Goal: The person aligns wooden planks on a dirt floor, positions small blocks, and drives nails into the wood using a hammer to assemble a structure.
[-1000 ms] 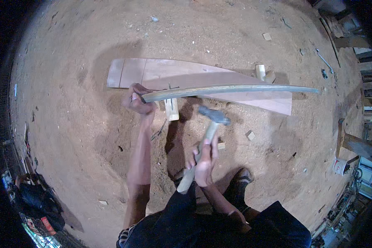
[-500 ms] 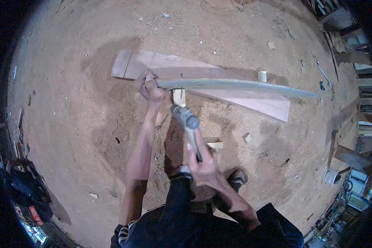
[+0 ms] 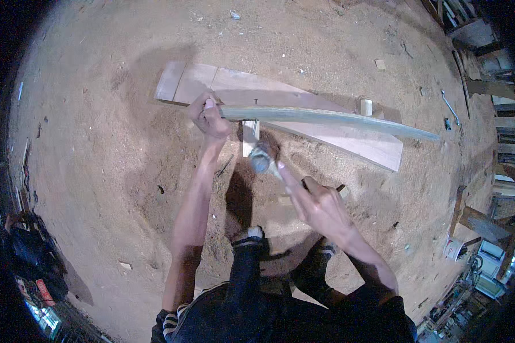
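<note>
My left hand (image 3: 210, 118) is closed around the left end of a long, slightly curved wooden strip (image 3: 326, 116), which stretches far to the right. In my right hand (image 3: 323, 210) is a hammer (image 3: 261, 159), its metal head blurred and raised below the strip. A short pale wood block (image 3: 250, 136) sits against the strip's near side, just beyond the hammer head. One nail (image 3: 256, 102) stands up at the strip's far edge. Beneath the strip lie wide pinkish boards (image 3: 257, 86), set at an angle on the ground.
Another small block (image 3: 366, 107) sits by the strip on the right. A wrench (image 3: 451, 107) lies on the sandy ground (image 3: 97, 171) farther right. Stacked timber (image 3: 506, 123) lines the right rim, and a dark bag (image 3: 34, 251) is at the lower left.
My right hand has swung to the right, with the hammer handle now slanting more and its head slightly lower. My left hand keeps its hold on the strip.
</note>
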`<action>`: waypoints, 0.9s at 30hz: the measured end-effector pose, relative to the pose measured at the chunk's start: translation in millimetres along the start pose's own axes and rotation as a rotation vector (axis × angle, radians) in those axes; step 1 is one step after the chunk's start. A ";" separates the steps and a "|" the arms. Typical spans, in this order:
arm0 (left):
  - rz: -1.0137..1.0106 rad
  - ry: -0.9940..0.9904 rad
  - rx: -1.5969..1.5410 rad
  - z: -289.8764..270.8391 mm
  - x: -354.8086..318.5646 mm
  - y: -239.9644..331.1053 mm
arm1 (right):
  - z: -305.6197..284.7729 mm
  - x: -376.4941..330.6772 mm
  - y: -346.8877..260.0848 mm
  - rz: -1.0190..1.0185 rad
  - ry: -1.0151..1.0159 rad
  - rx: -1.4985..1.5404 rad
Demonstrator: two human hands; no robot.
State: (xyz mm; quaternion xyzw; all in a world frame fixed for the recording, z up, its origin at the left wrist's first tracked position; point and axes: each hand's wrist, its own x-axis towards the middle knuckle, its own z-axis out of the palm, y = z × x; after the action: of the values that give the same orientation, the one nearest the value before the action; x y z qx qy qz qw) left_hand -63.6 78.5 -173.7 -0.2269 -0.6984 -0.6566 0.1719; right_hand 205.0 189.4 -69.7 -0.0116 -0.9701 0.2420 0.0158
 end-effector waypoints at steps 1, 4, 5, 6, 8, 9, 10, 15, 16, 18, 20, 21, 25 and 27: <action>0.090 0.022 0.006 -13.3 1.7 -11.4 | 0.7 6.2 -13.4 -0.055 0.045 0.028; -0.007 -0.002 -0.172 27.3 -21.3 -12.2 | -7.7 9.9 -9.1 -0.002 0.009 -0.064; -0.197 0.004 -0.176 17.9 -29.5 -22.4 | 0.2 15.5 -10.2 0.012 0.017 0.011; -0.284 0.025 -0.166 4.6 -24.0 -22.7 | -3.2 25.2 -16.7 0.019 -0.003 0.003; -0.237 0.028 -0.129 -0.4 -23.0 -20.3 | -9.9 33.6 -21.4 0.067 -0.064 -0.043; -0.159 0.016 -0.111 6.3 -26.1 -18.3 | -4.9 26.8 -18.5 0.026 -0.032 -0.044; -0.084 0.014 -0.088 11.9 -28.6 -16.0 | -7.8 24.8 -18.8 -0.011 -0.050 -0.063; -0.024 0.044 0.081 15.8 -22.9 -1.9 | -13.3 24.6 -12.6 0.001 -0.089 -0.100; -0.009 0.038 0.092 17.4 -20.5 -2.8 | -12.4 25.8 -5.6 0.049 -0.085 -0.096; 0.049 -0.011 0.030 12.3 -12.5 -9.8 | -17.6 28.0 -5.7 -0.016 -0.068 -0.132; 0.070 -0.067 -0.084 11.3 -13.6 -12.8 | -27.4 24.7 -20.1 -0.062 -0.049 -0.157; 0.048 -0.069 -0.129 15.4 -16.8 -13.3 | -30.6 21.7 -24.1 -0.081 -0.045 -0.177; 0.027 -0.046 -0.027 9.3 -8.1 7.8 | -26.0 17.0 -34.1 -0.055 -0.016 -0.074; 0.038 -0.132 -0.048 0.7 -5.3 3.8 | -15.0 11.9 -33.0 0.005 -0.025 -0.003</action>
State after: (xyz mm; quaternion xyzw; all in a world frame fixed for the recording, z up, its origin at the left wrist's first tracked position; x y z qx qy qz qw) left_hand -57.1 78.8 -173.4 -0.2868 -0.6877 -0.6536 0.1324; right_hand 193.1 167.6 -40.7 -0.0109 -0.9705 0.2407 0.0029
